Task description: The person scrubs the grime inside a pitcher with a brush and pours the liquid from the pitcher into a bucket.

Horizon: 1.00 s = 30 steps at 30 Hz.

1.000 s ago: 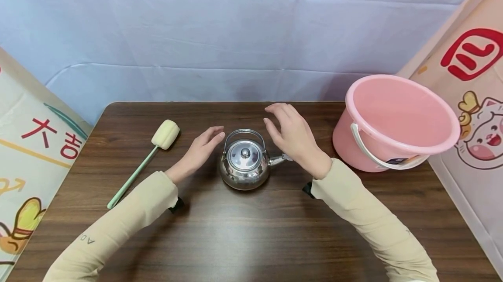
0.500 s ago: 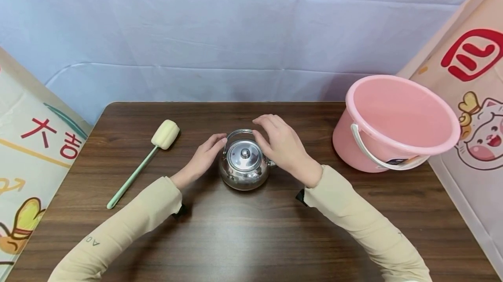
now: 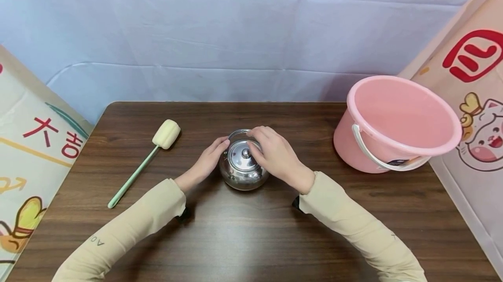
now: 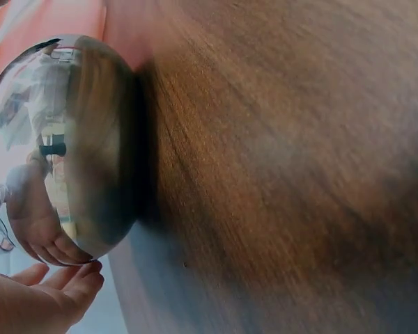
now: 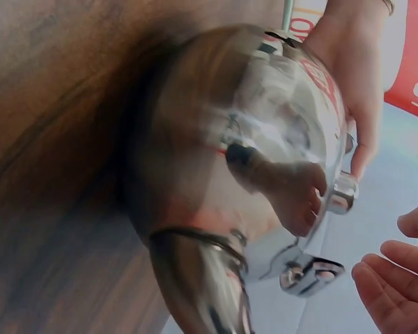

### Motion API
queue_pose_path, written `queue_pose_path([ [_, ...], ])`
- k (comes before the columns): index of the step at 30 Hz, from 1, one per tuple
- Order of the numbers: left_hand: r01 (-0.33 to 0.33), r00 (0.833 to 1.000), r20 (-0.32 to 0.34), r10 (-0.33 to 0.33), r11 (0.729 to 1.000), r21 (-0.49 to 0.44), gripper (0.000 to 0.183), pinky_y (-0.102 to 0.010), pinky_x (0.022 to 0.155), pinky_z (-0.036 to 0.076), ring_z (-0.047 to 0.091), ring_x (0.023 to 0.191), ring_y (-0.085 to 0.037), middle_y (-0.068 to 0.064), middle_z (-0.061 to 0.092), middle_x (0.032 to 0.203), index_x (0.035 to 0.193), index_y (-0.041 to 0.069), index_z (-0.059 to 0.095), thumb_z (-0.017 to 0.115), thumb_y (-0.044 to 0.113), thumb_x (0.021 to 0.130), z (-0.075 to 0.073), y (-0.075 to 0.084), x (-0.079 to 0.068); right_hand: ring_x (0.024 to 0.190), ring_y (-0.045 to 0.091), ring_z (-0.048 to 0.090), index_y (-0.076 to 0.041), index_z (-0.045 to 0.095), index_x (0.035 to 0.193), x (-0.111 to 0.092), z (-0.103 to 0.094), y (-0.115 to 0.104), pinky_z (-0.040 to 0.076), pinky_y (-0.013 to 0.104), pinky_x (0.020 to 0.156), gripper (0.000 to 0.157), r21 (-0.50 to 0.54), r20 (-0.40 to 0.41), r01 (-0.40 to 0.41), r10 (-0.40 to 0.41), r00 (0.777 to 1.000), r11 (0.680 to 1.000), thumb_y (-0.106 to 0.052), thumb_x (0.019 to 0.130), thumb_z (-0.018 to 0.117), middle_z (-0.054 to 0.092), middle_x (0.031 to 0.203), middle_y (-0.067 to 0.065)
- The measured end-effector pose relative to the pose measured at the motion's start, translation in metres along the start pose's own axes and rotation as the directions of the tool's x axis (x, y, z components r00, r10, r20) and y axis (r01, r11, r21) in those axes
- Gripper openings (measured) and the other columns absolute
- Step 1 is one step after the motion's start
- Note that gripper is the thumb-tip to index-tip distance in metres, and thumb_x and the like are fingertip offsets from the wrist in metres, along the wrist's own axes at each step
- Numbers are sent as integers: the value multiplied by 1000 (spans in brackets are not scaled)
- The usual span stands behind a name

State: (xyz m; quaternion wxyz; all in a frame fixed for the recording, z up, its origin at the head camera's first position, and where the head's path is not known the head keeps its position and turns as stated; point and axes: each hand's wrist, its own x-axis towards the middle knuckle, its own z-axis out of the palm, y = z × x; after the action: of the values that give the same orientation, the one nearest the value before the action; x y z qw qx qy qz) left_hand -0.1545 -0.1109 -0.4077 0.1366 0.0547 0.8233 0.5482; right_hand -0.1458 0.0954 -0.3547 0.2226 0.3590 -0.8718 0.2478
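A shiny steel kettle (image 3: 241,179) stands upright on the wooden table, its lid on and its hoop handle raised. My left hand (image 3: 206,162) lies along the kettle's left side, fingers nearly straight; in the left wrist view its fingertips (image 4: 90,275) are right at the steel wall. Above the kettle's right side hovers my right hand (image 3: 277,153), thumb toward the lid knob (image 3: 246,153). The right wrist view has these relaxed right fingers (image 5: 386,278) apart from the knob, with the spout (image 5: 195,278) below them. In the head view the right hand hides the spout.
To the left lies a sponge brush (image 3: 166,134) with a pale green handle. A pink bucket (image 3: 357,146) with a white handle stands at the right. Behind the table (image 3: 235,247) hangs a pale blue cloth (image 3: 220,33), with printed panels at both sides.
My right hand has moved left and downward, from beside the spout to over the kettle's right side. The left hand has shifted right, up to the kettle. The kettle has stayed put.
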Motion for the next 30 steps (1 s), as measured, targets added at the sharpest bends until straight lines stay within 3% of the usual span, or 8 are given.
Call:
queue_pose_path([
  [6,7,1000,18,-7,999,-38,57,-43,110,21,30,133,-27,-15,38,142,139,6,37,33,45,97,4,-2,0,93,21,58,0,64,99,-4,6,-2,50,32,79,17,-4,25,17,-17,1000,1000,-11,87,59,62,99,9],
  [8,15,1000,28,-14,999,-45,55,-43,110,20,29,133,-29,-18,37,142,139,2,36,31,39,99,3,8,-6,91,20,58,0,64,98,-5,9,-3,50,31,78,17,2,31,23,-23,999,1000,-12,87,59,63,99,9],
  [13,25,999,28,-24,998,-53,53,-41,111,19,28,133,-28,-18,37,141,137,1,38,30,37,99,5,8,-6,88,19,58,-1,65,96,-6,13,-5,50,30,76,15,13,39,36,-36,999,999,-11,86,61,62,96,7],
  [15,22,1000,19,-21,997,-68,55,-39,111,19,28,134,-24,-14,38,142,137,3,39,31,41,98,7,-4,0,88,19,58,0,65,96,-7,14,-5,50,30,76,15,16,48,41,-41,998,999,-11,86,61,62,96,7],
  [22,5,1000,23,-2,989,-150,55,-35,111,16,25,135,-21,-14,37,143,138,-1,38,30,37,98,10,-5,3,87,18,55,-1,64,94,-10,19,-5,49,28,76,13,15,90,41,-42,995,999,-10,87,60,60,93,6],
  [30,-8,1000,0,8,981,-192,54,-34,111,16,25,135,-22,-16,36,143,138,-4,37,30,34,99,13,-5,3,87,18,55,-1,64,94,-11,22,-6,48,29,77,12,25,84,67,-69,994,997,-9,86,62,60,92,5],
])
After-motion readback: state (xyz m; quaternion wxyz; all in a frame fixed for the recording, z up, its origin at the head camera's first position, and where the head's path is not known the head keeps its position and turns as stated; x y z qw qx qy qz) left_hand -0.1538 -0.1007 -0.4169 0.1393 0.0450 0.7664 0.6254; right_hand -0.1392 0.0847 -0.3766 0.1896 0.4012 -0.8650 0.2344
